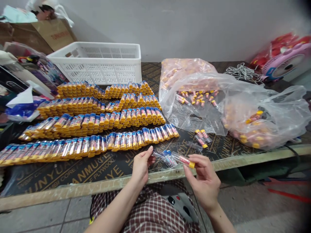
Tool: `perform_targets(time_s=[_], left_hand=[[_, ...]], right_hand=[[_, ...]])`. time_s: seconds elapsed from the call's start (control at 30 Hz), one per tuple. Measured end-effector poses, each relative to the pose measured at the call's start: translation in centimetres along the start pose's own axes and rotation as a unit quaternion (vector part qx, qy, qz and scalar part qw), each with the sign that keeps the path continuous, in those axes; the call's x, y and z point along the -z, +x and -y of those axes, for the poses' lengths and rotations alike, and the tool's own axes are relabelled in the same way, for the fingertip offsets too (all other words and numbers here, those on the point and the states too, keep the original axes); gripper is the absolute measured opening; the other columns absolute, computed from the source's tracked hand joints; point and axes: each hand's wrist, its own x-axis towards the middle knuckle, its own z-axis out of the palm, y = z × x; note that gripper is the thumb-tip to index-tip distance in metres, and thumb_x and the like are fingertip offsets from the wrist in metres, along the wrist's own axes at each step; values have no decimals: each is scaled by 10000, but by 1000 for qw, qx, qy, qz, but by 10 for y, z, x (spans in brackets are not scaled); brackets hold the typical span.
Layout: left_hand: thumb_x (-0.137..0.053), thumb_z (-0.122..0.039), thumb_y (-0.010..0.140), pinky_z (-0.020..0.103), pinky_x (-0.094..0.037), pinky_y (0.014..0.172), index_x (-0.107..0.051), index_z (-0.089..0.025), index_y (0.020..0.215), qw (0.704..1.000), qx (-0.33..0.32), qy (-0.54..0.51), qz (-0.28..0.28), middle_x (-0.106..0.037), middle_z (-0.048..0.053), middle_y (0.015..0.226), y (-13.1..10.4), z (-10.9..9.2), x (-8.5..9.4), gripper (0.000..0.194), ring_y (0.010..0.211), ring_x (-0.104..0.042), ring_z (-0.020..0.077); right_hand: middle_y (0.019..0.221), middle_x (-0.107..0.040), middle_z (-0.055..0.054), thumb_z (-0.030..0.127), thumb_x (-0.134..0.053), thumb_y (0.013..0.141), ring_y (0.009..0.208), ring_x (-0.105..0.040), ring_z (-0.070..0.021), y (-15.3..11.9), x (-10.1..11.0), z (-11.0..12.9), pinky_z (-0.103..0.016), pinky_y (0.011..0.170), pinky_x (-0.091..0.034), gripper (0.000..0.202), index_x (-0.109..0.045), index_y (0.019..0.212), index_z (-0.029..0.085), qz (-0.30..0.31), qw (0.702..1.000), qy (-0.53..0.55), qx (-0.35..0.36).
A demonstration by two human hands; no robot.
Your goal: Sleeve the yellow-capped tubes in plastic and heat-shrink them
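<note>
My right hand [202,178] grips a small clear tube [182,159] with a yellow cap and red print, tilted with its cap towards my palm. My left hand [142,165] is closed, thumb and fingertips pinching a clear plastic piece [159,155] whose exact kind I cannot make out. Between the two hands, several blue-and-white printed pieces [169,158] lie by the table's front edge. Just beyond my right hand rest loose yellow-capped tubes [201,138] and a clear empty sleeve [195,145].
Stacked rows of blue-and-yellow capped tubes [82,145] cover the left of the table [97,174]. Behind them stands a white plastic basket [107,69]. Large clear bags [274,113] of yellow-capped tubes fill the right, with a pink fan [286,64] and a white cable [243,72] behind.
</note>
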Motion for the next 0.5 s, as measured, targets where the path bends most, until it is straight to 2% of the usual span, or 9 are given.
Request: perform_targets(time_s=[0.17,0.3,0.37,0.5], left_hand=[[-827,-422,454,194,-408,502,-619,-105,566,1000,1,-8,-17,-588,-8,512,1,1,0,395,499,-529,80],[-818,-419,479,192,-409,512,-616,-109,573,1000,-8,-1,-15,-586,-16,509,0,3,0,382,501,-520,74],[-806,-422,505,200,-429,538,-626,-110,597,1000,-19,-2,-3,-601,-16,545,-2,4,-2,371,518,-524,74],[-795,-376,550,223,-474,615,-650,-137,724,998,-17,-22,64,-655,-9,681,-9,4,-5,330,605,-582,90]], right_hand=[[955,-610,-69,48,-622,732,897,-596,-242,-12,-8,-1,-424,747,-522,416,-589,1069,290,25,991,-84,102],[940,-635,-62,23,-615,730,864,-618,-225,-15,-13,-3,-395,718,-551,497,-574,1131,313,50,980,-121,150],[936,-637,-62,15,-603,740,852,-623,-216,-17,-15,-3,-372,695,-562,499,-578,1140,314,71,979,-112,156],[1017,-609,-80,44,-560,792,915,-611,-217,-20,-18,-5,-376,739,-560,483,-558,1194,311,128,982,-66,119]])
